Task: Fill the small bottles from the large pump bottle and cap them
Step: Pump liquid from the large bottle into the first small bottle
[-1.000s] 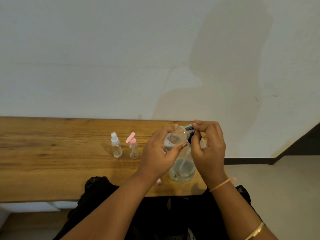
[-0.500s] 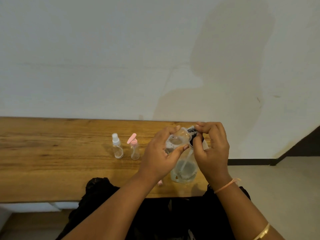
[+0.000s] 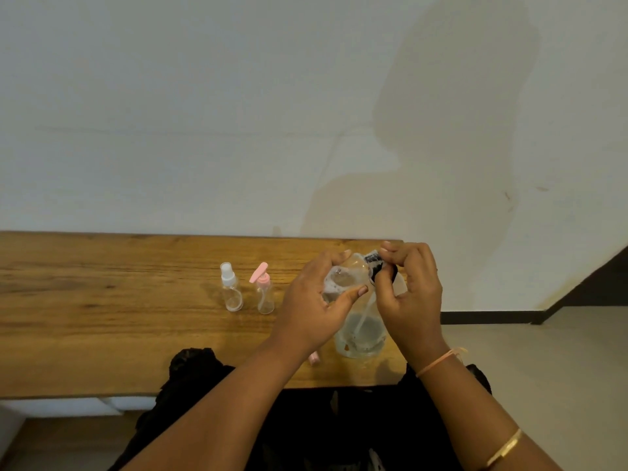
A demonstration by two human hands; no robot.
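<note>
Inside, the tilted clear small bottle (image 3: 347,276) shows foamy liquid.

Wooden plank table (image 3: 102,300): golden brown, darker grain streaks. Small clear plastic bottle with white spray cap (image 3: 231,290). Small clear plastic bottle with pink pump top (image 3: 263,290). Large clear pump bottle (image 3: 360,334): cloudy grey liquid. Third small clear bottle (image 3: 346,277): white froth inside. Plastic pump head (image 3: 373,260): black, white markings. Thread wristband (image 3: 438,362): peach. Metal bangle (image 3: 503,450): gold. Painted wall (image 3: 204,113): off-white, tan stain.
</note>
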